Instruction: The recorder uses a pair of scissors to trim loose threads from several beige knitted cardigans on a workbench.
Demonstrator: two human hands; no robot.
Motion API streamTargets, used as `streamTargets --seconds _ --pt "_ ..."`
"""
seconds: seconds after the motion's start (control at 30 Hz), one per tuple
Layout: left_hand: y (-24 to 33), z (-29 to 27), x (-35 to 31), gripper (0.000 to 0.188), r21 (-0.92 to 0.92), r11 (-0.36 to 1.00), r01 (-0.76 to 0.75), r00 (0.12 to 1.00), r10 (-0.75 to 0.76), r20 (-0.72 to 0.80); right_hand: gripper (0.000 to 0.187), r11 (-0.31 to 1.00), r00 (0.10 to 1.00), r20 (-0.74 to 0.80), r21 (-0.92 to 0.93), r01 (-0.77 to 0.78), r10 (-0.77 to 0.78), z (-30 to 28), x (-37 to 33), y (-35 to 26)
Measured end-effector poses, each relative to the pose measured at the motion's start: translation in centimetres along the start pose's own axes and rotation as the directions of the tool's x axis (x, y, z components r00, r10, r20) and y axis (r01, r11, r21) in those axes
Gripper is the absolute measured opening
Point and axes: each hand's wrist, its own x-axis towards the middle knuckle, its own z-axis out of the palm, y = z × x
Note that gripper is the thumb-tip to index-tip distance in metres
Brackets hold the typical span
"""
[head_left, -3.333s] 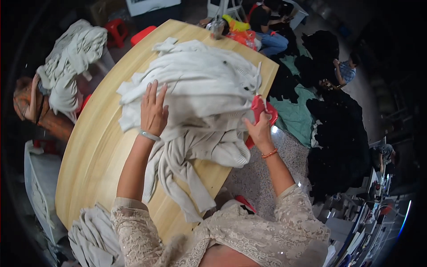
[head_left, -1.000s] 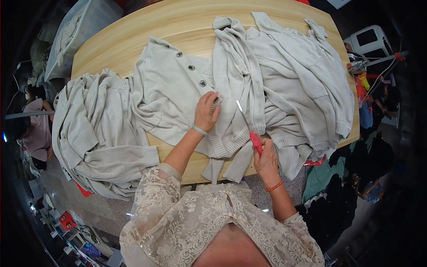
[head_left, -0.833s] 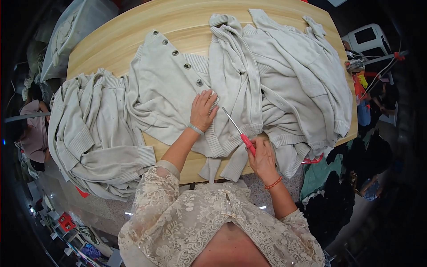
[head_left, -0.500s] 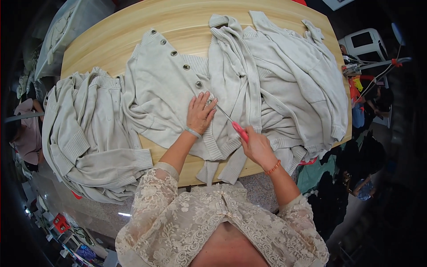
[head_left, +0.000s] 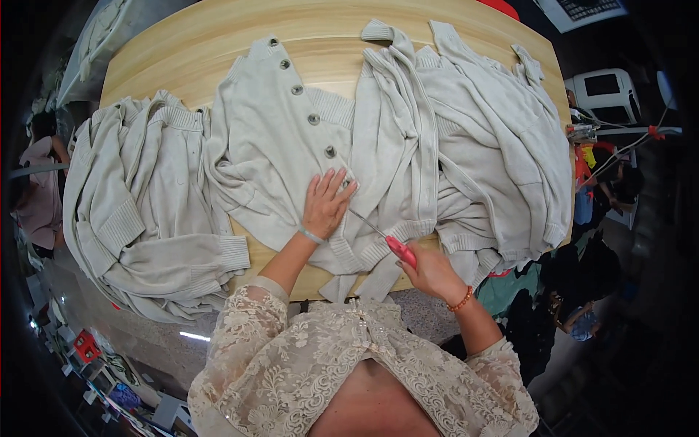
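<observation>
A light beige knit cardigan (head_left: 269,160) lies on the table with a slanting row of dark buttons (head_left: 330,151) along its front edge. My left hand (head_left: 325,207) rests flat on it, fingers stretched out, their tips beside the lowest visible button (head_left: 346,184). In my right hand (head_left: 435,274) is a red-handled tool (head_left: 401,251) with a thin metal shaft, gripped by the handle. The shaft points up and left over the cardigan's ribbed edge, toward my left hand. Its tip is too small to make out.
Similar beige knitwear is heaped at the left (head_left: 167,189) and right (head_left: 495,146) of the wooden table (head_left: 240,22). A white machine (head_left: 604,91) stands past the right edge. Another person (head_left: 40,175) is off to the left, and dark cloth (head_left: 535,328) lies at lower right.
My right hand and the tool have moved down and slightly right, toward me. My left hand has shifted a little downward. The view has shifted slightly, and the lowest button shows more clearly.
</observation>
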Motion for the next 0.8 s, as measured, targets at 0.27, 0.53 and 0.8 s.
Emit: streamTargets --seconds 0.27,0.53,0.8 --pt "1.2 -2.6 -5.8 0.033 -0.234 0.972 0.007 1.000 -0.002 0.024 0.024 0.995 0.990 -0.142 0.092 0.040 -0.027 2.8 1.6 -1.1" --pt "-7.4 -1.8 6.4 0.034 -0.173 0.980 0.097 0.942 -0.147 -0.302 0.021 0.998 0.983 -0.182 0.060 0.024 -0.013 3.2 4.7 -2.1" --pt "-9.0 -0.4 6.7 0.026 -0.409 0.911 0.046 0.967 -0.144 -0.211 0.023 0.999 0.994 -0.110 -0.013 -0.030 0.028 -0.3 11.3 -5.9"
